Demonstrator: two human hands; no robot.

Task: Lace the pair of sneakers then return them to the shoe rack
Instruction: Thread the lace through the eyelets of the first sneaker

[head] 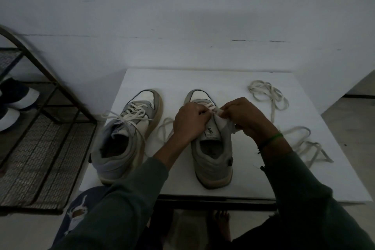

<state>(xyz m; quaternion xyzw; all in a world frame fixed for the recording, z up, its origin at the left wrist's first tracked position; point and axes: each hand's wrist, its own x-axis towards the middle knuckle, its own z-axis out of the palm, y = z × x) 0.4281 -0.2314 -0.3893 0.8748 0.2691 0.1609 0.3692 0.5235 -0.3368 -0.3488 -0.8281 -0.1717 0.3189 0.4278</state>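
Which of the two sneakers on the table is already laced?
The left sneaker, beside the shoe rack; the right sneaker has lace only near its toe.

Two grey sneakers [125,138] [211,156], two dark shoes [18,95] [8,117], one rack [50,148], one table [203,81].

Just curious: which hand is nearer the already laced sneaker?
Left. The left hand holds the other sneaker on the side facing the laced sneaker; the right hand holds its far side.

- The left sneaker [125,138] and right sneaker [211,160] stand side by side on the surface [203,79], toes pointing far.
- A lace [273,113] lies on the surface, right of the right sneaker.
- The shoe rack [40,138] stands left of the surface, with shoes [18,95] on it.
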